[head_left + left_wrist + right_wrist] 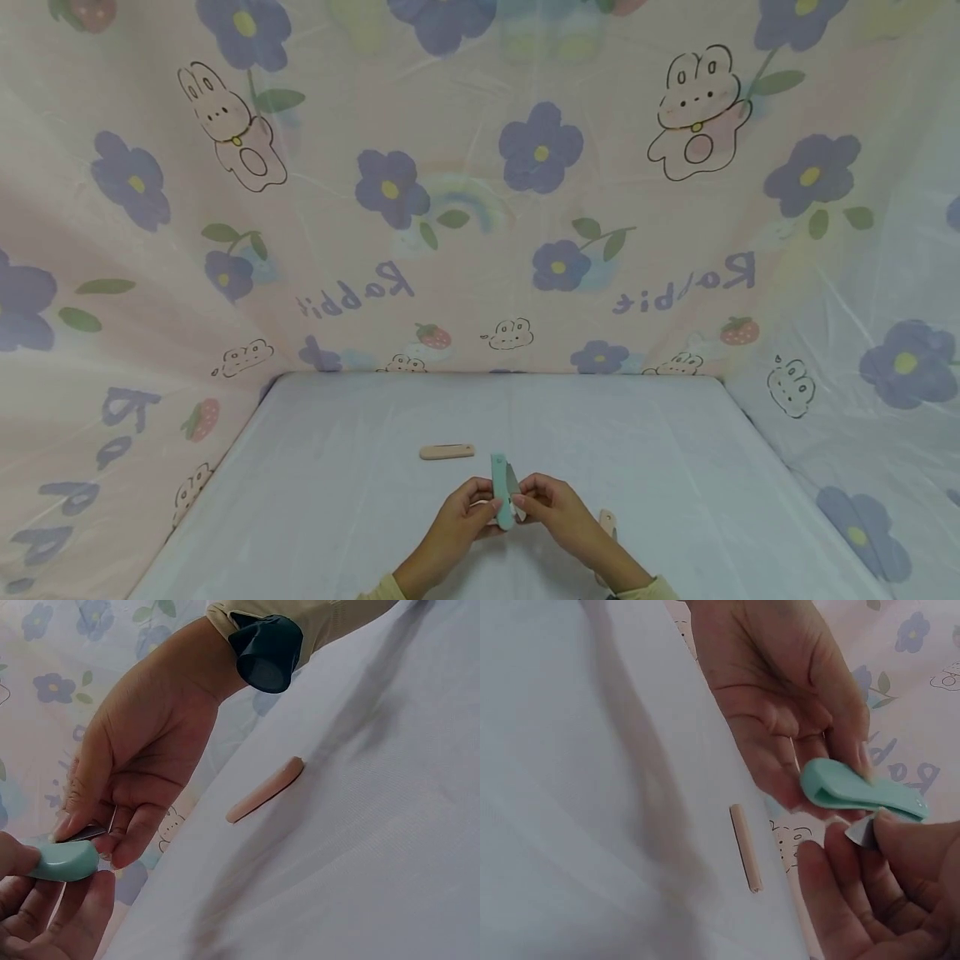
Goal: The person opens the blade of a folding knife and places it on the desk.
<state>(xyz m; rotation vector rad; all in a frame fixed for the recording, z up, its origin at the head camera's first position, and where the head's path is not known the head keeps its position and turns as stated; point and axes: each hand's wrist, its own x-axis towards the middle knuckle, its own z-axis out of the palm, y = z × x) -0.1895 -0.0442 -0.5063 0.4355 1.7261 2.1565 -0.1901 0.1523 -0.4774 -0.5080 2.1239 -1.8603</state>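
My left hand [468,515] holds a mint-green folding knife [500,492] by its handle, thumb on one side and fingers on the other. From the opposite side my right hand [553,510] pinches the metal blade [862,832] between thumb and finger. The blade stands partly out of the handle, at a narrow angle to it. Both hands are above the white table, and the handle stands nearly upright in the head view.
A peach folding knife [447,452] lies folded on the white table [337,467], beyond my left hand. Another peach knife [607,521] lies partly hidden under my right forearm. Curtains [465,108] printed with flowers and rabbits rise behind the table and at both sides.
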